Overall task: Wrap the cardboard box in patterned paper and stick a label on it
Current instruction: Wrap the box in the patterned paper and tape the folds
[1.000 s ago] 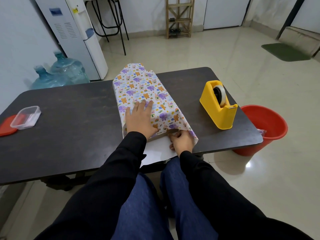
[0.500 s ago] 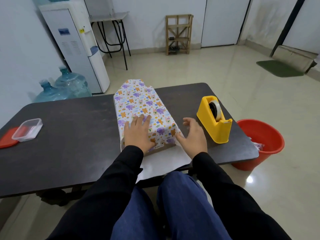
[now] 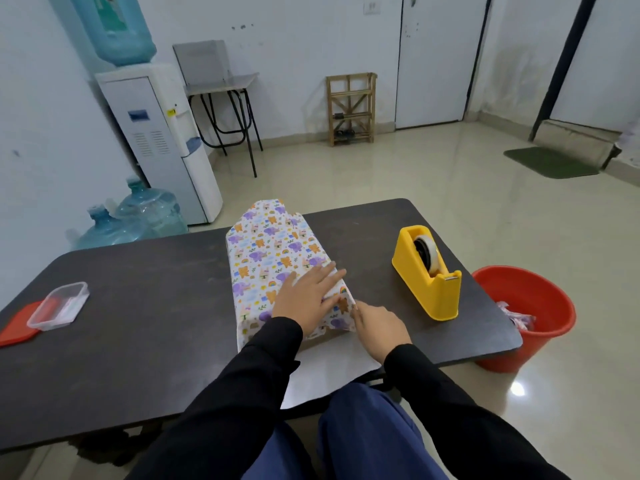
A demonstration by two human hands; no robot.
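The patterned paper (image 3: pixel 273 251), white with purple and orange animals, is folded over the cardboard box in the middle of the dark table (image 3: pixel 156 306). Only a thin strip of box (image 3: pixel 317 341) shows at the near end. My left hand (image 3: pixel 306 296) lies flat on top of the wrapped box, fingers spread and pointing right. My right hand (image 3: pixel 379 323) rests on the table by the box's near right corner, its fingertips touching the paper's edge. The paper's white underside (image 3: pixel 329 368) hangs over the near table edge toward my lap.
A yellow tape dispenser (image 3: pixel 427 271) stands on the table right of the box. A clear plastic container (image 3: pixel 59 304) on a red lid (image 3: pixel 17 323) sits at the left end. A red bucket (image 3: pixel 526 317) stands on the floor to the right.
My left hand slid rightward across the top of the paper. My right hand let go of the near paper edge, lifted, then came back to the box's right corner. The camera tilted up.
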